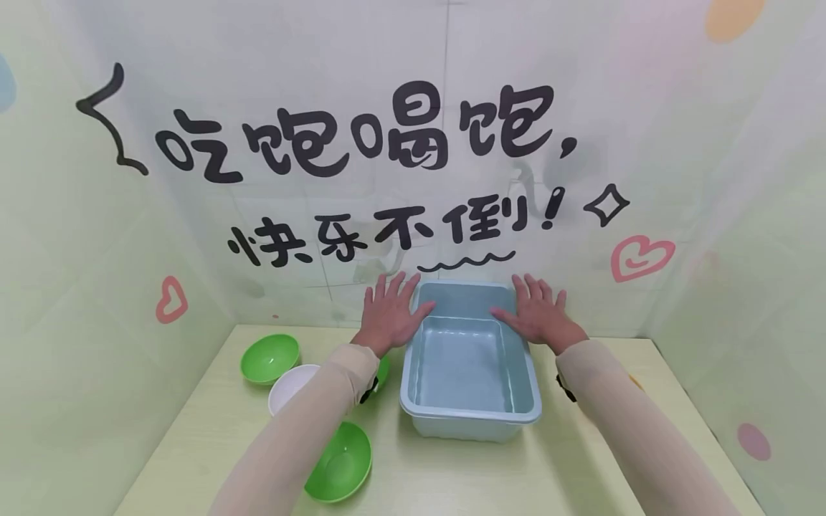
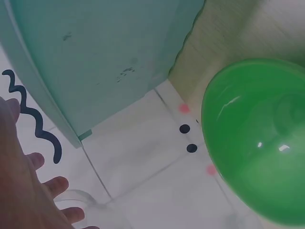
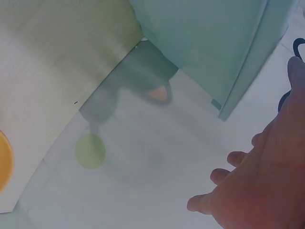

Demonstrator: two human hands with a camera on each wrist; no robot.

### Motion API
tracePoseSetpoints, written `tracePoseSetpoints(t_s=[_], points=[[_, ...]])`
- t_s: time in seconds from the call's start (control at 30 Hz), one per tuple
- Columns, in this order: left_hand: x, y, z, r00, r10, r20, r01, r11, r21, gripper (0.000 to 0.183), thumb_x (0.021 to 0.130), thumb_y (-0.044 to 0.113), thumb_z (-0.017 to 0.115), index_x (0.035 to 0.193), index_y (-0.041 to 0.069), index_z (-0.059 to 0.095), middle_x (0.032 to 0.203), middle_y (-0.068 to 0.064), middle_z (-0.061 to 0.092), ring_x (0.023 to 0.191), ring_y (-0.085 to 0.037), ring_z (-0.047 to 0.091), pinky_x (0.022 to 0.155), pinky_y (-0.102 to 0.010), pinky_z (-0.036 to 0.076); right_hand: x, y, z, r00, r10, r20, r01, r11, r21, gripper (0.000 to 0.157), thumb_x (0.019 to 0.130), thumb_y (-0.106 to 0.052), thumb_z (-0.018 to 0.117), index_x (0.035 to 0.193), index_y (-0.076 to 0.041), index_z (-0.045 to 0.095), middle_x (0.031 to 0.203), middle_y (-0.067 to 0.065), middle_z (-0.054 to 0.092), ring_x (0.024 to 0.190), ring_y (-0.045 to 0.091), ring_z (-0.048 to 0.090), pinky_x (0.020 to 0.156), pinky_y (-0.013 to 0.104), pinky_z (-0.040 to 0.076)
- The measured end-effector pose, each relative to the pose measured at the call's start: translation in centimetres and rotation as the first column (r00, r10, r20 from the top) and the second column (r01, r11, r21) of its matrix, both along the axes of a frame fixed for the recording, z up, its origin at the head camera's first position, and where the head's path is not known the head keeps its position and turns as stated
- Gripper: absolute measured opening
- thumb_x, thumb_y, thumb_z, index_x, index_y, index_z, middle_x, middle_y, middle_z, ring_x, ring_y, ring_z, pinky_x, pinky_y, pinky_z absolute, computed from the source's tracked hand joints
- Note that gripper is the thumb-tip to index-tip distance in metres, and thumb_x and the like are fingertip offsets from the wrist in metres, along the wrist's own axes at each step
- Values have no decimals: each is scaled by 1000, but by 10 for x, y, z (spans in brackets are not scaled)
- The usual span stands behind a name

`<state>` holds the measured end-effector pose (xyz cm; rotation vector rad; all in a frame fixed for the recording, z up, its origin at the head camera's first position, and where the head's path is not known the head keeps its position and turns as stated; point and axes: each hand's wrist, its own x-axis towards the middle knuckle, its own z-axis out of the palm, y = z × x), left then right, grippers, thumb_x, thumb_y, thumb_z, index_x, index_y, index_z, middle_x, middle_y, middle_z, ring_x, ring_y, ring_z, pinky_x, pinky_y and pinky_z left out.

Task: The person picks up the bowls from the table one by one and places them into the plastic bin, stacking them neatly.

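The blue tub (image 1: 461, 365) is on the tabletop (image 1: 206, 430), with its far end by the back edge. The left hand (image 1: 390, 315) and the right hand (image 1: 538, 315) are at its two far sides. Their fingers are spread wide and grip nothing. The thumbs reach over the rim, but I can't tell if they touch it.

Three green bowls and a white bowl (image 1: 290, 387) are left of the tub, one green bowl (image 1: 271, 358) near the back left corner. A yellow bowl (image 3: 5, 162) is on the right.

I think the step is putting the tub in place. Moving it more needs both hands to push evenly; letting go needs them lifted clear.
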<state>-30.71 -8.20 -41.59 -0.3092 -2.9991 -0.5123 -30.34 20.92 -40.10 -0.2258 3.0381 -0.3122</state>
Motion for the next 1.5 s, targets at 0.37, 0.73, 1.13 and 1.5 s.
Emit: tracePoseSetpoints(t_s=[0.37,0.73,1.13,1.5], points=[[6,2,-8,1000,4,7,-4,1000,4,66,104,60,36,160,27,33,163,-9,38,156,-38,24,125,-63,20,4,13,0,999,-35,-6,35,999,-40,98,98,-69,42,159,3,18,162,33,23,147,56,22,118,77,14],[8,1,-14,999,17,40,-17,1000,1,60,105,51,37,160,26,34,160,-10,43,153,-36,29,123,-61,24,9,23,-12,998,-57,-27,53,993,-107,96,99,-69,39,156,7,22,156,34,28,141,55,28,114,72,32],[9,0,-15,998,18,57,-18,1000,8,57,105,42,34,158,22,38,152,-15,51,144,-39,43,118,-57,36,16,34,-12,996,-90,-27,83,979,-186,93,103,-66,33,156,10,19,155,36,25,140,55,26,114,70,33],[8,2,-17,995,36,92,-39,999,25,58,105,43,30,160,24,34,146,-17,57,133,-41,52,105,-57,47,28,48,-8,990,-140,4,137,960,-244,92,105,-64,28,154,14,22,152,39,27,133,56,28,113,73,29]])
